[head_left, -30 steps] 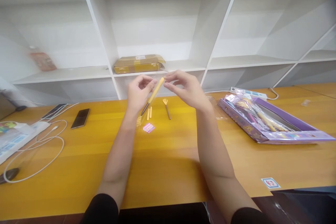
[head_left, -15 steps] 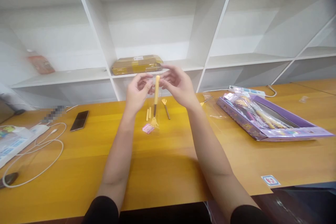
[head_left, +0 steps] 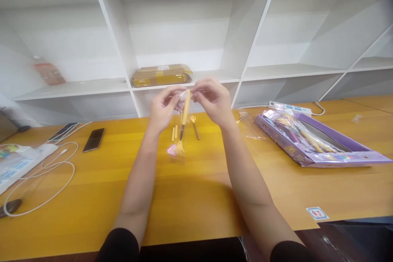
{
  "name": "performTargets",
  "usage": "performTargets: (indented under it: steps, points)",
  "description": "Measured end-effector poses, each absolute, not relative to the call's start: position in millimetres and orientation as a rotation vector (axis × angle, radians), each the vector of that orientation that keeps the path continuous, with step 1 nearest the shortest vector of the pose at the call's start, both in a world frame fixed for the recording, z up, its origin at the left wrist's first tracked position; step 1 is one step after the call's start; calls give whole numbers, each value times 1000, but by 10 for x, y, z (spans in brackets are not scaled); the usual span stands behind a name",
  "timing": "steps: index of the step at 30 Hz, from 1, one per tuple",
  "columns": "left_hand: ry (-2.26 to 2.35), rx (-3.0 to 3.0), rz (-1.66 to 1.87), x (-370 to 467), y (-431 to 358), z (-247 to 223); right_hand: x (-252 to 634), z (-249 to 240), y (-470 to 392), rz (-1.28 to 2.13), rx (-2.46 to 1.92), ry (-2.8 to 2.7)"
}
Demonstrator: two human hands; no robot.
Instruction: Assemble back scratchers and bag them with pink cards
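Observation:
A yellow-handled back scratcher (head_left: pixel 186 108) hangs hand end down inside a clear plastic bag (head_left: pixel 181 156), with a pink label (head_left: pixel 172 150) low in it. My left hand (head_left: pixel 166 104) pinches the bag's upper left side, fingers closed. My right hand (head_left: pixel 211 98) grips the bag's top beside the handle's end, fingers together. Beyond the bag, on the table, lie a small back scratcher (head_left: pixel 194 127) with a dark shaft and two short yellow sticks (head_left: pixel 174 133).
At right stands a purple box (head_left: pixel 307 157) of bagged back scratchers, near a power strip (head_left: pixel 290 108). Another bagged piece (head_left: pixel 244 117) lies left of it. A phone (head_left: pixel 93 140) and white cable (head_left: pixel 72 172) lie at left. A taped carton (head_left: pixel 162 75) sits on the shelf.
My right hand has closed in on the bag's top edge, its fingers now nearer together. The bagged back scratcher has tilted slightly, its top leaning right.

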State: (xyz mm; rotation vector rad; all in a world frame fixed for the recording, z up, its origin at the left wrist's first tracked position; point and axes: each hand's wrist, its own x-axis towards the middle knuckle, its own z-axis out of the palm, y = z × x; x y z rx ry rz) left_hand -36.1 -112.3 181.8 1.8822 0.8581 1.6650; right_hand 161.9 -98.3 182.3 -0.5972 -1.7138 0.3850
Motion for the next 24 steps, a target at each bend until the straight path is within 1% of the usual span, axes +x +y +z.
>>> performTargets:
  steps: [4,11,19,24]
  points:
    - [798,1921,1695,-352,-1141,1814,1667,1845,-1009,304,-565,-1734]
    - [532,2036,1723,-353,-1063,1767,1670,1857,-978,139,-286,-1720]
    - [533,1992,1782,-302,-1124,1779,1692,1912,-1040,-15,-248,-1753]
    - [545,1917,1808,-233,-1148,1791,1715,1924,-1057,21,-231,-1788]
